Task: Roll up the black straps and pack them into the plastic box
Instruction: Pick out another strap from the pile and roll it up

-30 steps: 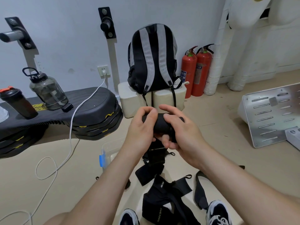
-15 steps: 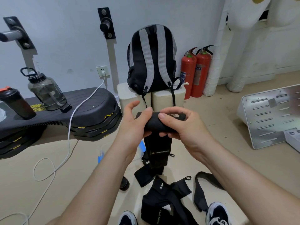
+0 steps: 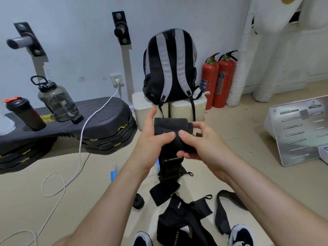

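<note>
Your left hand [image 3: 154,139] and right hand [image 3: 204,146] both grip the wide black fabric strap roll [image 3: 173,126], held mid-air at centre, its tail hanging toward six o'clock. Pinch the coil firmly under your thumbs and turn evenly so the edges stack flush. The clear plastic box with blue latch [image 3: 118,161] sits at seven o'clock under your left wrist, mostly hidden, possibly open. More loose black straps [image 3: 179,215] lie at six o'clock.

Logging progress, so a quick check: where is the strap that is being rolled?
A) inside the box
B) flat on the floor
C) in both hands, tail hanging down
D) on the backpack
C: the left hand and right hand both grip the strap, partly rolled, with its loose end hanging below them.
</note>
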`<state>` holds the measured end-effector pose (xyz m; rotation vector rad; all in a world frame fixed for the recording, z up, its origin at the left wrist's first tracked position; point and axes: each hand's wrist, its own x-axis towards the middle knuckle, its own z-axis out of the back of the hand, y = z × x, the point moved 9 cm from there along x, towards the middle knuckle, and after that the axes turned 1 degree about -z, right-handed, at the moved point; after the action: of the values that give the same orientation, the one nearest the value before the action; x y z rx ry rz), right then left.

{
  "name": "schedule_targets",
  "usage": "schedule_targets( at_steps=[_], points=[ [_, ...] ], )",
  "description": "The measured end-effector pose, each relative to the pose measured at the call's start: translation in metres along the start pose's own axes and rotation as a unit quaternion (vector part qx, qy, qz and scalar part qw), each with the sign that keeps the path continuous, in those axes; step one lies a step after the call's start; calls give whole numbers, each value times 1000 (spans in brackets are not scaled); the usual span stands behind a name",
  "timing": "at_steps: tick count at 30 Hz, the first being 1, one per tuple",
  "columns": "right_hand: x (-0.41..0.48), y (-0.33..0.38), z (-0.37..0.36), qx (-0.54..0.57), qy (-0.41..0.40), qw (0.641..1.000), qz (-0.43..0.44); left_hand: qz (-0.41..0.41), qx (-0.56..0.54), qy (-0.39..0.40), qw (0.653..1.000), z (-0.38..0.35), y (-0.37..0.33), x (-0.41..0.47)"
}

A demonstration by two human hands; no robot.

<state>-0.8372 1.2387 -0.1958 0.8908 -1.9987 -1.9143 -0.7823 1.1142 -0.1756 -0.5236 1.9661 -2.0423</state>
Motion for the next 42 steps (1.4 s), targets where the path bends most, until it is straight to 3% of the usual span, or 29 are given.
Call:
schedule_targets(
  at_steps=[3,5,8,10,14,20,23,29,32,34,36,39,40,42],
  points=[
    [1,5,-1,-130,17,990,43,27,78,48,995,-8,5,-3],
    [3,8,3,-157,38,986,43,50,114,87,988,-13,11,-7],
    [6,22,24,-104,40,994,13,83,124,203,968,-29,14,-18],
    [6,33,35,-49,47,998,2,48,159,257,952,-35,2,-22],
    [-4,48,36,21,120,993,-4,-11,301,180,936,-15,-21,-6],
    [-13,50,20,64,236,969,-27,3,133,325,936,-68,-6,-23],
    [-12,46,27,68,256,963,-49,-9,96,306,947,-69,-15,-24],
    [-14,43,24,56,330,941,-49,-55,148,315,936,-68,-19,-20],
    [-14,45,27,31,301,953,-29,-17,147,357,922,-68,-10,-16],
    [-8,47,34,42,252,967,-20,-2,170,338,926,-65,0,-10],
    [1,44,46,77,181,980,-31,-4,145,241,960,-55,0,1],
    [11,39,72,173,54,983,-35,4,77,8,997,-22,-11,14],
    [12,37,78,201,23,979,-33,34,57,-7,998,-21,-9,14],
    [11,35,82,226,-11,974,-28,137,1,70,988,-42,3,7]
  ],
)
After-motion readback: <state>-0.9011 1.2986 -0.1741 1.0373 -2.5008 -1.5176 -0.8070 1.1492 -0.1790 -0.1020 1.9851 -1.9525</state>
